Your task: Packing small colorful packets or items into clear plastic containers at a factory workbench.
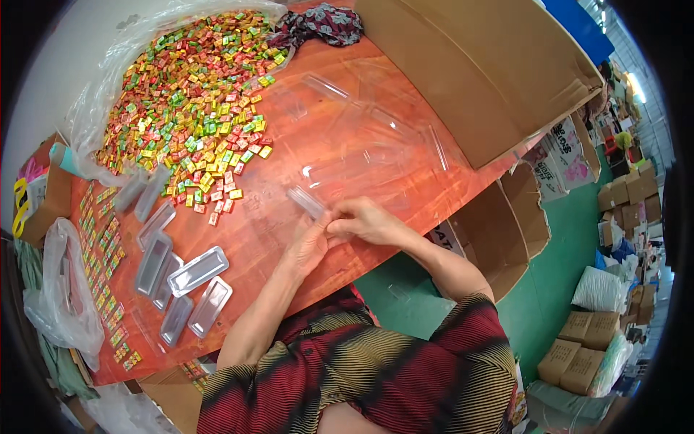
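Near the table's front edge, my left hand [311, 242] is closed round the lower end of a narrow clear plastic box [306, 202]. The box points away from me to the upper left. My right hand [367, 221] meets the left from the right side, its fingers pinched at the same end of the box. The fingertips partly cover that end, so whether it is closed I cannot tell. More clear plastic boxes [361, 168] lie flat beyond my hands. To the left of my left forearm are several empty clear trays [198, 270], some overlapping.
A large heap of small wrapped sweets [191, 101] spreads over a plastic sheet at the far left. Rows of sweets [107, 289] line the left edge. A big cardboard box [477, 69] stands at the far right of the orange table [264, 249]. An open carton [499, 231] sits below.
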The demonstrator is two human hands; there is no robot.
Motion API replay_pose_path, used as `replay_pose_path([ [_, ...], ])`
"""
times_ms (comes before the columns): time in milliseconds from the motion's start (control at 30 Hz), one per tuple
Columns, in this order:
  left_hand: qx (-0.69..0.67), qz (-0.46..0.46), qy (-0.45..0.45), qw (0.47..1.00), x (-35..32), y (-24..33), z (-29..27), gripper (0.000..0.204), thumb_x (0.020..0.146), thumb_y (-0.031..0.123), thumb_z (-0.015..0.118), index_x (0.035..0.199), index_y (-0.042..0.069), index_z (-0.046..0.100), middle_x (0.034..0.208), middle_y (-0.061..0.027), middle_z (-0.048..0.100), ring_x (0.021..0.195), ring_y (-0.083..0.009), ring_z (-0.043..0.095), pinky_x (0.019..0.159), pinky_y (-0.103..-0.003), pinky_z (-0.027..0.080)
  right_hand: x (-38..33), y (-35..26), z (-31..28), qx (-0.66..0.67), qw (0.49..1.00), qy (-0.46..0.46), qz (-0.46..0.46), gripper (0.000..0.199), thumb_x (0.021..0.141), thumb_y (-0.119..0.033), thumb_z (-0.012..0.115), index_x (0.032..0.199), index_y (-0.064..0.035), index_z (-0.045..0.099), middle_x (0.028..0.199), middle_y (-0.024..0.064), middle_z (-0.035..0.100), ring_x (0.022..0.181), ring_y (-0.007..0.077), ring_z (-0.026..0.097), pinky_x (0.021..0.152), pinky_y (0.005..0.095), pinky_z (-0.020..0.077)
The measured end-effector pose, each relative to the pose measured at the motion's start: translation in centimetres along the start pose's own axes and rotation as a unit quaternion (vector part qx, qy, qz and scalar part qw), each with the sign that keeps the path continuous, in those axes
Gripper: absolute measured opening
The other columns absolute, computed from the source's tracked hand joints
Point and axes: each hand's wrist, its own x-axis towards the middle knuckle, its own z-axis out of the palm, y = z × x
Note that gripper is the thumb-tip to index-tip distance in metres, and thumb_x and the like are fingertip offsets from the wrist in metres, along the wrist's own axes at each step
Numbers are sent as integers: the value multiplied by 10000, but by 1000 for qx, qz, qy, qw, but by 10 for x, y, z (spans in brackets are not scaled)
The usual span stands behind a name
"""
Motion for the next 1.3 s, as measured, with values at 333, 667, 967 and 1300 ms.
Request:
replay_pose_path([
  [333,66,-63,8,996,-12,-22,31,498,721,255,626,1091,60,357,899,-57,515,834,-197,547,730,-351,458,-49,-2,-23,105,985,-15,137,139,746,-174,552,740,-37,532,560,2,472,469,92,418,410,242,342],
  [667,-3,-91,20,996,-16,-16,26,469,740,227,608,1087,56,342,923,-99,515,858,-293,537,782,-430,428,-65,29,-76,-540,757,365,40,173,724,-96,523,871,-16,480,839,137,479,734,297,510,565,367,420],
  [967,64,-9,27,998,-15,-18,20,420,746,270,595,1037,50,386,955,-79,505,847,-183,533,737,-346,468,-40,-9,15,-21,995,92,26,226,713,-150,604,843,29,561,724,98,572,667,163,544,600,283,430],
  [1300,33,-49,-43,997,-19,-6,19,417,759,257,576,1053,12,411,938,-91,536,819,-202,560,740,-332,455,-22,4,-6,244,951,-102,159,138,757,-166,562,772,-29,564,577,-20,490,469,36,408,412,174,324],
])
